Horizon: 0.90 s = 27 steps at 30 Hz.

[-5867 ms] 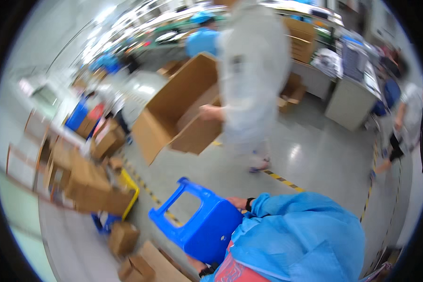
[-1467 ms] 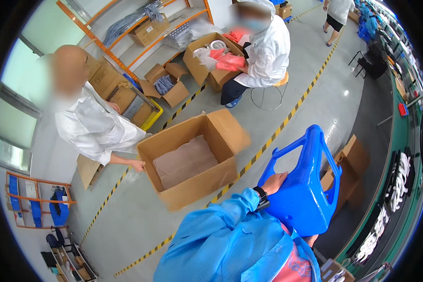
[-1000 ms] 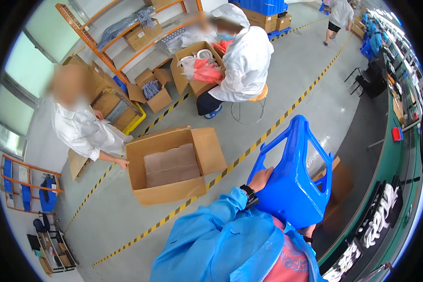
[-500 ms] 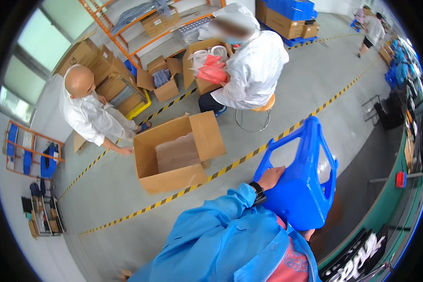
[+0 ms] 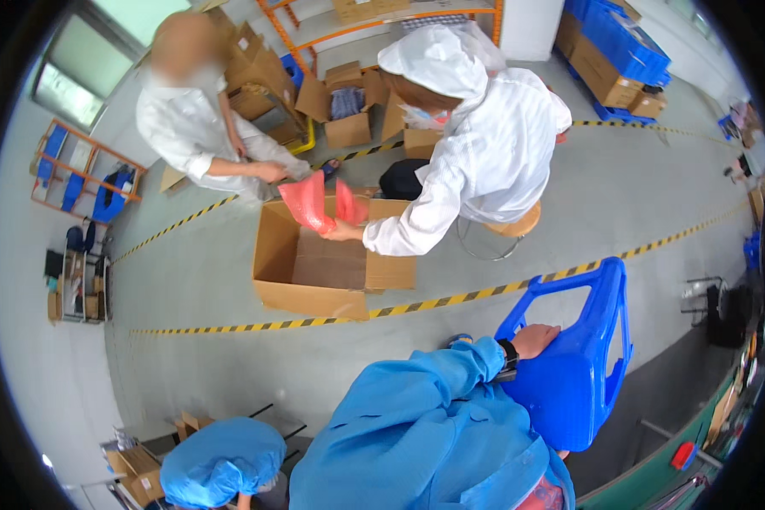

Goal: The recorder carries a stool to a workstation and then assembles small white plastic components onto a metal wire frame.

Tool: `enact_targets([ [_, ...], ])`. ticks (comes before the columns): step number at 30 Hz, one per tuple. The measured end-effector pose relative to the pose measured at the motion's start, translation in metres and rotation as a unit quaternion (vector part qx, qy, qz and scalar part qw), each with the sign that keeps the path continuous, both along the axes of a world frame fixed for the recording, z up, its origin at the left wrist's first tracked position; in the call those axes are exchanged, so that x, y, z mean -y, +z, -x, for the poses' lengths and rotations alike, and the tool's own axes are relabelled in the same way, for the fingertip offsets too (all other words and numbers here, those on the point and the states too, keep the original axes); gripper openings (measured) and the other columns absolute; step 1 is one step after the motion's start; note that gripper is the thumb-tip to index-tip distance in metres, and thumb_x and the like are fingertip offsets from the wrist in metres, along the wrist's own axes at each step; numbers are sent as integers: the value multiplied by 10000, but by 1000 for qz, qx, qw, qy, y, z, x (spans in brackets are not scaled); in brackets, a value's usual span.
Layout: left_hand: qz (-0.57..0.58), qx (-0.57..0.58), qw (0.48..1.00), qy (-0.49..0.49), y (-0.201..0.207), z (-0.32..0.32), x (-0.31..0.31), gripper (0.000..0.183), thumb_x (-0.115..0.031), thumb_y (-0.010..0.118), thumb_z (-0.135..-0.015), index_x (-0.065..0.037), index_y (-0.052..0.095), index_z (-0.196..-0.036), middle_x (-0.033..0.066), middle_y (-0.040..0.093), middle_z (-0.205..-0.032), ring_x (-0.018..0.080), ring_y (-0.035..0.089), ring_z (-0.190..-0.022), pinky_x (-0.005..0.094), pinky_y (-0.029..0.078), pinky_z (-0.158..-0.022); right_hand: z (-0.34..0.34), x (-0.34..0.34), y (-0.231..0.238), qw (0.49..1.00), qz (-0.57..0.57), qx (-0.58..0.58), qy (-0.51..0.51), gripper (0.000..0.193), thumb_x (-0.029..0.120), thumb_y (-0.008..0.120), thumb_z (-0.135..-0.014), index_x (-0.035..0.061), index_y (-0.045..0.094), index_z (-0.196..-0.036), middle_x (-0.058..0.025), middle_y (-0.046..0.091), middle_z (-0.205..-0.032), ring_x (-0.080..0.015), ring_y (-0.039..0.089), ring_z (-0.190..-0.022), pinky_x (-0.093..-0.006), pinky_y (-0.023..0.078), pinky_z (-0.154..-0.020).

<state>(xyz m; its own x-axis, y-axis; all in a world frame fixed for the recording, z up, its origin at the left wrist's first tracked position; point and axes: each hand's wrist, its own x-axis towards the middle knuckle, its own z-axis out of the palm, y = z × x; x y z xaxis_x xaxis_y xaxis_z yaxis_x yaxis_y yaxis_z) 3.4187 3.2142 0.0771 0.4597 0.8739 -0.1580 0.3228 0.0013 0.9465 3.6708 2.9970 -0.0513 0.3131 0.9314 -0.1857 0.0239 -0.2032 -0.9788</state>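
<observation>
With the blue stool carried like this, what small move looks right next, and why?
Probably lower the blue plastic stool to the grey floor here. The hand holds it off the ground, and bare floor lies short of the open cardboard box.

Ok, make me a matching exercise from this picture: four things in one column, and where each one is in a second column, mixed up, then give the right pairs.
Things:
1. blue plastic stool
2. open cardboard box
3. red bag
4. round stool

Places:
A. under the seated person in white
B. on the floor beside the yellow-black tape line
C. held by a hand at the lower right
D. held over the open box by a co-worker's hand

Pairs: 1-C, 2-B, 3-D, 4-A
</observation>
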Motion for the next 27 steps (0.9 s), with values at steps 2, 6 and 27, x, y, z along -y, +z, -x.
enact_targets([
  [2, 10, -17, 1000, -7, -3, -12, -14, 493, -370, 297, -990, 2, 620, -1012, 244, 627, -991, 423, 575, -938, 503, 427, -833, -5, -29, -7, 1000, -2, 6, 28, 436, 324, 476, -953, 34, 461, -1279, -152, 563, -1228, -281, 579, -1063, -420, 483, -886],
  [6, 12, -20, 999, 26, -5, -31, -32, 472, -324, 293, -995, 21, 615, -977, 257, 623, -953, 430, 575, -905, 511, 430, -811, -17, -79, -21, 997, -14, 15, 78, 434, 319, 478, -952, 34, 459, -1279, -152, 563, -1228, -280, 580, -1061, -420, 483, -885],
  [27, 85, -34, 995, 27, 36, -310, -136, 557, -432, 292, -984, 9, 629, -1033, 281, 618, -1020, 442, 568, -971, 489, 415, -856, -373, -82, 1, 975, -52, 214, -22, 426, 294, 491, -945, 35, 453, -1282, -152, 564, -1224, -273, 582, -1050, -417, 484, -878],
])
